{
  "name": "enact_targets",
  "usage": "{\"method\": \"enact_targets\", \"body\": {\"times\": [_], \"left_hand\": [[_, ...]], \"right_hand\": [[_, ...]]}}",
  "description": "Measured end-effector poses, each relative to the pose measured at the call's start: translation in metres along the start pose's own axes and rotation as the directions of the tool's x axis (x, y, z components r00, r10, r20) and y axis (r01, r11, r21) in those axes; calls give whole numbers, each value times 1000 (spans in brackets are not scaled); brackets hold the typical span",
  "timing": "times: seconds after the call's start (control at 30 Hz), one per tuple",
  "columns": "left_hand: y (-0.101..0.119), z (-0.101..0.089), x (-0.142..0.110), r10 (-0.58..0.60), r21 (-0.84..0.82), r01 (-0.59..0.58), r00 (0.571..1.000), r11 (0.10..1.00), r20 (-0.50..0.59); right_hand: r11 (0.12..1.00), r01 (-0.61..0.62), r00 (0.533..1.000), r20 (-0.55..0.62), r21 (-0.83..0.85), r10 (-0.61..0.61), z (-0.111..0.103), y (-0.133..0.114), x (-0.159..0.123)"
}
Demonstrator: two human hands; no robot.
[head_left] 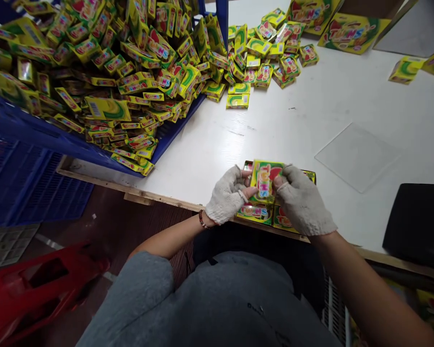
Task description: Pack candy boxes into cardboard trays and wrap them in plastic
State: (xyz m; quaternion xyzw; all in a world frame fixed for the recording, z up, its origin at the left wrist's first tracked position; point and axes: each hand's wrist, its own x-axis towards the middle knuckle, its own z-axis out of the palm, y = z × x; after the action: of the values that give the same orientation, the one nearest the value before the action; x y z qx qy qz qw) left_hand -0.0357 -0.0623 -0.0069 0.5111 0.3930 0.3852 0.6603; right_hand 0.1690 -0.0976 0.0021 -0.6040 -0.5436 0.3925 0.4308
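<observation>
Both my hands wear off-white knit gloves with bare fingertips. Between them is a small yellow-green crayon box (pixel 264 180) with colourful lettering, tilted up above a larger open carton. My left hand (pixel 229 193) pinches its left side with thumb and fingers. On the right side, my right hand (pixel 302 197) grips it with the thumb on the front face. Under the hands, more small boxes (pixel 255 212) lie side by side in the carton (pixel 310 176), close to the table's front edge. My hands hide much of the carton.
A blue crate (pixel 177 130) heaped with small boxes (pixel 108 108) fills the upper left. Loose boxes (pixel 264 74) spill beside it on the white table (pixel 285 130). A clear square sheet (pixel 359 156) and a black object (pixel 417 217) lie rightward. A red stool (pixel 25 294) stands lower left.
</observation>
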Motion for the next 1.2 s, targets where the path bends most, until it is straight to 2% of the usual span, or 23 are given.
{"method": "enact_targets", "body": {"times": [0.03,0.1,0.2,0.3,0.37,0.43,0.47,0.57,0.63,0.7,0.77,0.8,0.87,0.93,0.97,1.0,1.03,1.07,1.1,1.13,1.2], "left_hand": [[-5,-2,-4,3,34,-3,1000,999,-4],[-12,-12,-6,44,140,-37,998,989,-41],[-16,-41,9,212,359,-145,965,922,-153],[-6,-84,46,368,591,-177,903,787,-219],[9,-114,77,451,737,-126,853,664,-261],[27,-139,106,516,867,-28,813,497,-269],[35,-149,120,521,915,29,814,403,-256],[57,-171,154,431,970,199,870,140,-241],[66,-183,172,356,965,258,898,49,-258],[71,-195,186,323,957,282,901,68,-289],[71,-204,195,355,952,240,887,189,-294],[70,-205,197,396,946,176,875,273,-277],[65,-198,191,499,903,-34,842,428,-205],[59,-175,171,559,804,-236,817,546,-140],[55,-159,157,556,742,-304,824,597,-111],[51,-142,141,518,656,-337,850,675,-96],[47,-124,124,444,559,-342,895,755,-53],[42,-107,108,392,473,-348,920,809,6],[38,-92,92,381,400,-370,923,838,55],[33,-79,78,405,350,-407,911,844,84],[22,-61,54,445,312,-460,887,831,122]], "right_hand": [[998,-9,999,43,-69,12,-2,0,-3],[968,48,991,135,-245,-15,-5,3,-9],[863,279,948,266,-421,-177,0,18,-17],[677,497,865,371,-543,-338,17,37,-27],[543,565,825,409,-621,-390,26,45,-34],[459,594,797,409,-660,-444,30,47,-41],[439,603,786,402,-666,-470,31,47,-44],[402,609,771,392,-684,-503,30,43,-51],[381,610,771,411,-695,-487,31,41,-53],[381,609,779,433,-696,-453,33,40,-53],[405,597,795,445,-692,-412,34,41,-51],[418,594,800,450,-687,-398,35,43,-50],[443,593,803,453,-672,-387,36,46,-49],[474,594,804,448,-650,-392,35,49,-47],[494,595,803,445,-634,-396,35,51,-47],[518,598,802,444,-612,-401,34,52,-47],[547,603,797,444,-581,-409,33,54,-47],[582,607,794,441,-540,-419,32,55,-46],[630,598,800,422,-495,-427,30,55,-46],[692,565,822,375,-450,-428,29,55,-46],[849,409,912,190,-335,-364,26,51,-43]]}}
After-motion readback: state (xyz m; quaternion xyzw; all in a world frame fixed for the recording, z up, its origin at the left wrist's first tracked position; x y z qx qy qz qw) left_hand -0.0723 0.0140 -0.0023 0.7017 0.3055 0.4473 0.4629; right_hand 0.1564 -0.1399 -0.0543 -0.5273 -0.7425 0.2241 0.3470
